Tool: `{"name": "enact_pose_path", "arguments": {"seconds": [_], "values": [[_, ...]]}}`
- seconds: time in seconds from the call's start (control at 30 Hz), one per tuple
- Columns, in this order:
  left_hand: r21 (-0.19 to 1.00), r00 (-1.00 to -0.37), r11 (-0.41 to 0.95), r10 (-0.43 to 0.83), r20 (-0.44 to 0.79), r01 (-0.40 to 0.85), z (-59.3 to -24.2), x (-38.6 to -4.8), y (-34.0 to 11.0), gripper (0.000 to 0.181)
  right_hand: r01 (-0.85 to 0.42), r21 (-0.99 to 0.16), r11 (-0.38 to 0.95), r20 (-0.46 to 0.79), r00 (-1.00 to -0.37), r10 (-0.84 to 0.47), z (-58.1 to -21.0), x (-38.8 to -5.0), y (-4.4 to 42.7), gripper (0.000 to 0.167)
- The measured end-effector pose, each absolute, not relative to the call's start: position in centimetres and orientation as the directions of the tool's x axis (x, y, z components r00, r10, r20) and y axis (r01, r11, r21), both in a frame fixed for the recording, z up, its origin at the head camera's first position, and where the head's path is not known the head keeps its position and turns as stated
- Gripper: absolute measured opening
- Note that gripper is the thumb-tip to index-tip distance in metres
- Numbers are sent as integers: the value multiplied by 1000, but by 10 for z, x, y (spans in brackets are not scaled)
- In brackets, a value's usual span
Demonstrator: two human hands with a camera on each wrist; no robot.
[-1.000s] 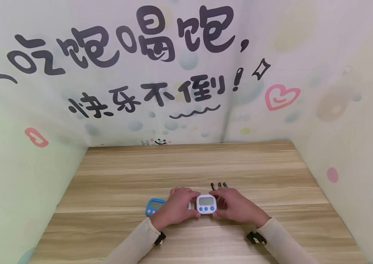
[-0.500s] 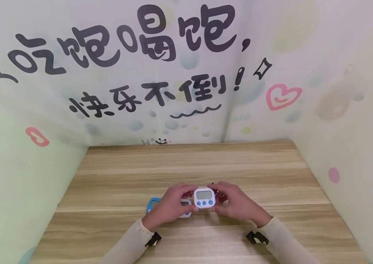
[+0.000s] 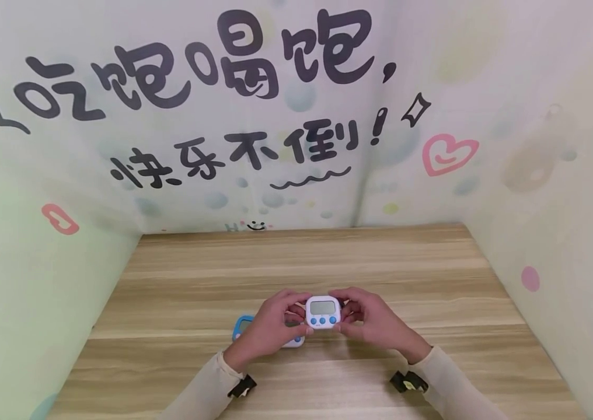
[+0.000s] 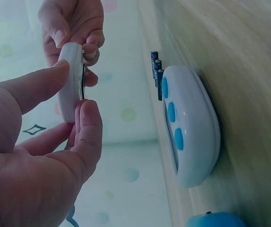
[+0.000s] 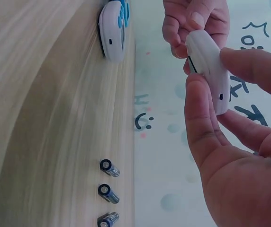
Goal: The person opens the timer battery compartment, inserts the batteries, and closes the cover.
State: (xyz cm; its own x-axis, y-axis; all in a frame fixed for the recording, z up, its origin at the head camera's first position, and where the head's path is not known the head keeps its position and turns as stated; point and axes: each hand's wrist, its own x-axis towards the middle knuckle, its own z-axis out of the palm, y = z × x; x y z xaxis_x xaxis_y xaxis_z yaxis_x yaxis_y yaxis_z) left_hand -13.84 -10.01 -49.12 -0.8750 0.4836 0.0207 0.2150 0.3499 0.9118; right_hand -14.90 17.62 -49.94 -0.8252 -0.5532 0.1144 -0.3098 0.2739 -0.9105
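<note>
A white digital timer (image 3: pixel 323 312) with a grey screen and blue buttons is held between both hands, its face toward the head camera. My left hand (image 3: pixel 271 322) pinches its left edge with thumb and fingers, and my right hand (image 3: pixel 372 321) pinches the right edge. Both wrist views show it lifted off the wooden table (image 3: pixel 181 274). Under the left hand lies a second white timer (image 4: pixel 192 127) with blue buttons, mostly covered in the head view. A blue timer (image 3: pixel 244 322) sits beside it, partly hidden by the left hand.
Three small batteries stand on the table; the right wrist view shows one battery (image 5: pixel 109 168), a middle battery (image 5: pixel 108 193) and a lower battery (image 5: pixel 109 219). Printed walls (image 3: pixel 196 210) close off the table's back and both sides.
Both hands have raised the white timer and brought it slightly left and farther from the body. More of the second white timer shows, while the batteries have become hidden behind the right hand.
</note>
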Motion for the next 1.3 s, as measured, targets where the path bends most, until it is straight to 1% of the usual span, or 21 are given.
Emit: {"name": "enact_pose_path", "arguments": {"seconds": [0.17, 0.37, 0.5, 0.67, 0.9, 1.1, 1.23, 1.3], "values": [[928, -884, 329, 468, 3, 177, -492, -137, -99, 59, -307, -912, 273, 116, -830, -546, -502, -150, 175, 61], [947, -888, 282, 461, 8, 155, -495, -137, -99, 61, -247, -923, 293, 64, -853, -517, -501, -151, 173, 70], [947, -891, 282, 455, 7, 152, -497, -138, -98, 61, -228, -920, 317, 39, -861, -507, -499, -151, 171, 66], [942, -898, 294, 439, 17, 162, -498, -138, -98, 60, -230, -918, 325, 39, -864, -502, -496, -150, 170, 60], [954, -902, 264, 431, 18, 145, -499, -137, -97, 61, -237, -927, 289, 65, -863, -501, -496, -149, 170, 59], [957, -898, 265, 440, -10, 119, -497, -136, -98, 62, -253, -931, 262, 92, -860, -502, -499, -148, 170, 57], [957, -906, 265, 423, -7, 116, -496, -136, -98, 61, -265, -932, 248, 110, -858, -501, -501, -149, 170, 58], [956, -914, 268, 405, 2, 121, -495, -135, -97, 57, -271, -929, 253, 117, -861, -495, -501, -149, 170, 57]]}}
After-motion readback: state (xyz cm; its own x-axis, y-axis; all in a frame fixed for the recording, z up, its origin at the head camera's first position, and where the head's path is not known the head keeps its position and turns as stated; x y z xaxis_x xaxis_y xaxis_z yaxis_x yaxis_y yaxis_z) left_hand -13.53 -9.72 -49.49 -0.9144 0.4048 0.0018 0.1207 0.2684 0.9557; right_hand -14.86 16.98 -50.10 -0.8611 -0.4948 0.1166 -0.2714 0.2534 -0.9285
